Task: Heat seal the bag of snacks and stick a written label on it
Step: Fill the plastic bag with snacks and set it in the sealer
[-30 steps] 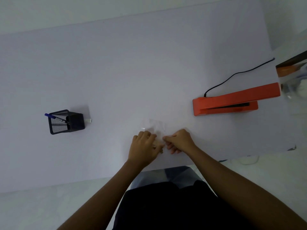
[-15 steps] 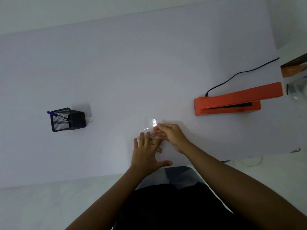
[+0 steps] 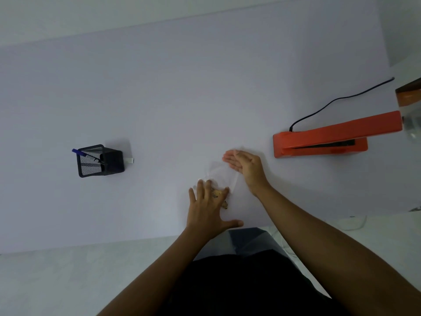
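A clear plastic bag (image 3: 222, 173) with a few brown snacks (image 3: 219, 193) lies flat on the white table, near the front edge. My left hand (image 3: 208, 209) presses flat on the bag's near end, fingers spread over the snacks. My right hand (image 3: 245, 166) lies flat along the bag's far right edge, fingers straight and together. The orange heat sealer (image 3: 330, 137) stands to the right of my right hand, its arm raised, its black cord (image 3: 337, 101) trailing back. A small white label (image 3: 129, 160) lies beside the pen holder at the left.
A black mesh pen holder (image 3: 100, 164) with a blue pen (image 3: 76, 151) sits at the left. At the right edge are a clear container (image 3: 413, 130) and an orange and brown object (image 3: 409, 95). The table's front edge (image 3: 114, 242) runs close to my body.
Both hands were pinching the bag together; now they lie flat on it. The right hand has slid away along the bag toward the sealer, and the left hand stays pressing the near end.
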Demonstrator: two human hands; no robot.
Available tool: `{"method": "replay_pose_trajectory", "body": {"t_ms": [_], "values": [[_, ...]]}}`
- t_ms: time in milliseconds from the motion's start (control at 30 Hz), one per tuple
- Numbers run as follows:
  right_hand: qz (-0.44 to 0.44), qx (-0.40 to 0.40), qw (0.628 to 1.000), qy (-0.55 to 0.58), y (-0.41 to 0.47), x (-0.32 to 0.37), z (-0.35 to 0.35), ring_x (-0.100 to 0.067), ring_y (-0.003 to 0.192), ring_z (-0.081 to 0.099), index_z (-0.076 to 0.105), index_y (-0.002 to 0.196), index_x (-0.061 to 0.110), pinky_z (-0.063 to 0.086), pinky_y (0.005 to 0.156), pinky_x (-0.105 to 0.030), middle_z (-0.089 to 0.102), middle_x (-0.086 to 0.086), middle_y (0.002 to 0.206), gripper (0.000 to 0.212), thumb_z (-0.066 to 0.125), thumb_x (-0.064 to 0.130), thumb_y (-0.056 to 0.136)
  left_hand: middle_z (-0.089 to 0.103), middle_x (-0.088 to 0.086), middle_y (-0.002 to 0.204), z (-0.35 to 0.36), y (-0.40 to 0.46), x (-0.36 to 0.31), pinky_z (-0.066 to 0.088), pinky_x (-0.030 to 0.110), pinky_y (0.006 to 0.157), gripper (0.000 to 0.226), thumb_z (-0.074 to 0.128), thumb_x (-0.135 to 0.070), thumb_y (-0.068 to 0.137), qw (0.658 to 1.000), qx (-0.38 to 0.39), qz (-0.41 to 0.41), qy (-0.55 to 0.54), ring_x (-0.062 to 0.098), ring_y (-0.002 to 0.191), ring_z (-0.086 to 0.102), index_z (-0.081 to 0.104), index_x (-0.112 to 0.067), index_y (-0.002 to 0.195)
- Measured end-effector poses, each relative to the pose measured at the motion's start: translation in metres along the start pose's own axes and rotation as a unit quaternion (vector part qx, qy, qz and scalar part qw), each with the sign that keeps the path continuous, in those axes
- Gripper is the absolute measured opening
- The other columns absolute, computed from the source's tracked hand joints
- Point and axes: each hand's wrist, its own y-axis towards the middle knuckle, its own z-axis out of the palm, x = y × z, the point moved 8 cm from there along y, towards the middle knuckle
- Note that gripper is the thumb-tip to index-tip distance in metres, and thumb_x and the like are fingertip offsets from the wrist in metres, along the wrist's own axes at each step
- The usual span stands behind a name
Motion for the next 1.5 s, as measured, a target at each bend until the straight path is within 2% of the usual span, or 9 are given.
{"method": "replay_pose_trajectory", "body": {"t_ms": [67,233,300,500,667,933,1067,1300,1500], "values": [[-0.003,0.017,1.000,0.003,-0.003,0.004,0.006,-0.026,0.108,0.071,0.067,0.117,-0.005,0.051,0.104,-0.043,0.074,-0.018,0.113,0.033,0.045,0.016,0.105,0.007,0.011,0.165,0.000,-0.001,0.000,0.005,0.066,0.117,0.113,0.021,-0.102,0.058,1.000,-0.002,-0.001,-0.001,0.043,0.150,0.002,0.017,-0.041,0.153],[0.066,0.136,0.988,-0.019,-0.021,-0.018,0.045,-0.028,0.109,0.071,0.067,0.119,0.000,0.053,0.100,-0.040,0.074,-0.015,0.114,0.041,0.041,0.030,0.107,0.008,0.011,0.166,-0.001,-0.001,-0.002,0.004,0.065,0.118,0.119,0.015,-0.104,0.055,1.000,-0.008,-0.005,-0.008,0.045,0.150,-0.002,0.016,-0.039,0.154],[0.091,0.146,0.985,-0.019,-0.021,-0.029,0.050,-0.026,0.111,0.070,0.066,0.121,0.002,0.052,0.102,-0.041,0.074,-0.013,0.116,0.045,0.040,0.035,0.106,0.006,0.011,0.166,0.000,0.000,-0.003,0.003,0.064,0.118,0.122,0.014,-0.105,0.054,1.000,-0.005,-0.002,-0.002,0.046,0.150,-0.004,0.011,-0.037,0.156],[0.072,0.083,0.994,-0.025,0.005,-0.015,0.040,-0.027,0.103,0.073,0.066,0.118,-0.004,0.053,0.101,-0.046,0.075,-0.017,0.109,0.051,0.044,0.040,0.104,0.008,0.018,0.164,0.000,-0.003,0.000,0.007,0.063,0.118,0.119,0.023,-0.102,0.055,1.000,0.008,0.018,0.014,0.049,0.148,0.003,0.014,-0.037,0.154],[0.040,0.046,0.998,-0.007,0.023,0.008,0.033,-0.027,0.104,0.073,0.066,0.116,-0.006,0.052,0.102,-0.045,0.074,-0.019,0.110,0.053,0.044,0.041,0.104,0.010,0.016,0.163,-0.003,-0.002,0.000,0.008,0.064,0.117,0.116,0.031,-0.101,0.057,1.000,0.005,0.022,0.014,0.049,0.147,0.005,0.016,-0.037,0.154],[0.070,0.143,0.985,-0.069,-0.008,-0.028,0.079,-0.025,0.106,0.072,0.067,0.119,-0.004,0.054,0.098,-0.039,0.074,-0.017,0.112,0.057,0.037,0.043,0.106,0.004,0.019,0.165,-0.002,-0.005,-0.002,0.004,0.064,0.118,0.122,0.023,-0.101,0.057,0.999,0.014,0.018,0.032,0.049,0.148,0.001,0.008,-0.033,0.157],[0.080,0.082,0.993,-0.026,0.008,-0.021,0.063,-0.027,0.103,0.073,0.068,0.115,-0.003,0.053,0.100,-0.043,0.076,-0.016,0.108,0.063,0.036,0.050,0.104,0.008,0.019,0.164,-0.005,-0.003,-0.002,0.008,0.065,0.118,0.118,0.027,-0.100,0.058,0.999,0.012,0.022,0.025,0.050,0.147,0.004,0.013,-0.035,0.155],[-0.002,-0.027,1.000,0.014,0.004,0.004,0.021,-0.024,0.107,0.072,0.067,0.116,0.000,0.049,0.106,-0.043,0.075,-0.016,0.111,0.056,0.036,0.045,0.106,0.011,0.018,0.162,-0.004,-0.001,-0.001,0.013,0.064,0.116,0.118,0.027,-0.101,0.057,0.999,0.005,0.032,0.041,0.051,0.145,0.010,0.017,-0.035,0.154],[0.034,0.033,0.997,-0.058,-0.041,-0.030,0.015,-0.030,0.099,0.074,0.070,0.111,-0.002,0.056,0.095,-0.041,0.076,-0.018,0.105,0.058,0.033,0.042,0.107,0.015,0.020,0.161,-0.005,-0.003,0.001,0.017,0.063,0.114,0.123,0.026,-0.102,0.055,0.998,-0.016,0.037,0.054,0.051,0.144,0.014,0.013,-0.033,0.155]]}}
